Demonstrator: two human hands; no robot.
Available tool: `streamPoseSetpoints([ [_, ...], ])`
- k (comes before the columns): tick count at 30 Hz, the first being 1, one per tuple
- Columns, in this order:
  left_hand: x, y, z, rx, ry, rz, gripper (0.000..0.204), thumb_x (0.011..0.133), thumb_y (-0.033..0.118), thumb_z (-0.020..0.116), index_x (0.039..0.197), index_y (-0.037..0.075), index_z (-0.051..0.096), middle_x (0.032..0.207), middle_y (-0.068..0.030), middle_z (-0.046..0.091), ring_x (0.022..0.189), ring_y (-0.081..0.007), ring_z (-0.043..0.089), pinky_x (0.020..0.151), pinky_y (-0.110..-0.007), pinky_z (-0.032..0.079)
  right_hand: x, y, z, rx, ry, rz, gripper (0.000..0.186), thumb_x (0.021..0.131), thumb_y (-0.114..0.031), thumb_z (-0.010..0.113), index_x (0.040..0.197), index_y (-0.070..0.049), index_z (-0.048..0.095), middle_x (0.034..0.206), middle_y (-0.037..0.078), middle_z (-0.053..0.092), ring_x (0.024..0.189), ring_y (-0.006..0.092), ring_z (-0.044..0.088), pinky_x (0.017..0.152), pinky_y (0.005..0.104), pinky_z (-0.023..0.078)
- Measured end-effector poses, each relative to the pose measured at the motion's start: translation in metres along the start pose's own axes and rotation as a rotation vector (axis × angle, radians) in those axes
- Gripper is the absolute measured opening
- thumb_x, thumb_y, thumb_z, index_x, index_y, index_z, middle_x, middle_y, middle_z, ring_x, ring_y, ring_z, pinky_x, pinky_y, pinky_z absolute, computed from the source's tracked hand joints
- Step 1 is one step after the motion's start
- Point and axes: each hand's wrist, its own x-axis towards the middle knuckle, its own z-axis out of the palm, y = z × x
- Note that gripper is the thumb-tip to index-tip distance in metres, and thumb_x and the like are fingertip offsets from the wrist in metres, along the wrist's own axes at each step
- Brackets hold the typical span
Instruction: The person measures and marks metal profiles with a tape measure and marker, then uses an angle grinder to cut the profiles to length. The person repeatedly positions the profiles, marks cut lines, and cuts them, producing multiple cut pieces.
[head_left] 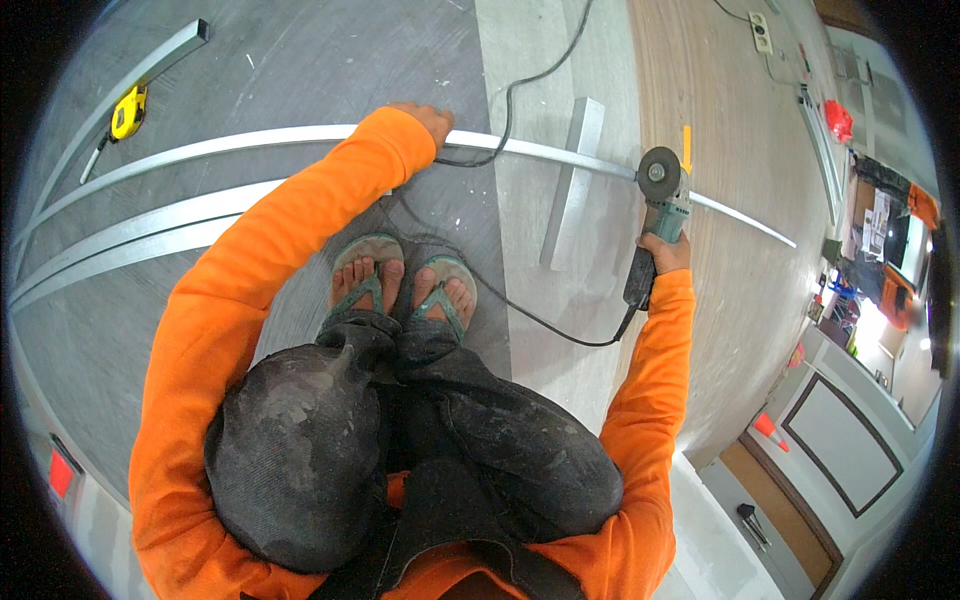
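Observation:
My right hand (668, 252) is wrapped round the body of a green and black angle grinder (668, 212). Its disc (659, 174) stands at a long, thin metal profile (570, 157), which stretches across the floor; from this view I cannot tell if they touch. My left hand (428, 120) is closed over the same profile, left of the grinder, its fingers partly hidden by the orange sleeve. Beneath the profile, between my hands, a short metal channel (572, 185) lies crosswise. The grinder's black cord (560, 335) loops towards my feet.
More metal profiles (150, 232) lie at the left, near a yellow tape measure (128, 112). Another cord (510, 95) crosses the profile beside my left hand. My sandalled feet (365, 275) are close to the work. A socket strip (761, 33) is at the far right.

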Motion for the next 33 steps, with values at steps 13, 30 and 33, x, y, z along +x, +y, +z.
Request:
streamPoseSetpoints([
  [13,0.002,-0.002,0.001,-0.039,-0.004,0.008,0.03,0.09,0.017,0.049,0.115,0.007,0.06,0.114,-0.0189,0.064,0.107,-0.0371,0.061,0.091,-0.045,0.049,0.017,0.019,-0.001,0.009,0.008,-0.059,0.054,0.061,-0.014,0.074,0.11,0.004,0.06,0.096,0.009,0.066,0.08,0.0206,0.063,0.074,0.0314,0.051],
  [30,0.003,0.003,-0.006,-0.036,-0.058,-0.033,0.026,0.092,0.015,0.051,0.116,0.009,0.061,0.12,-0.0134,0.062,0.114,-0.0334,0.058,0.093,-0.041,0.049,0.052,0.066,-0.007,0.054,-0.04,-0.141,0.042,0.073,-0.013,0.072,0.11,0.001,0.06,0.099,0.008,0.066,0.085,0.0188,0.063,0.075,0.0299,0.05],
  [33,0.0,0.001,-0.005,-0.033,-0.028,-0.019,0.026,0.092,0.016,0.052,0.115,0.01,0.061,0.12,-0.0129,0.062,0.115,-0.033,0.058,0.093,-0.041,0.049,0.051,0.063,-0.003,0.146,-0.07,-0.111,0.041,0.071,-0.013,0.073,0.107,0.001,0.06,0.096,0.007,0.066,0.083,0.0181,0.062,0.073,0.0298,0.05],
])
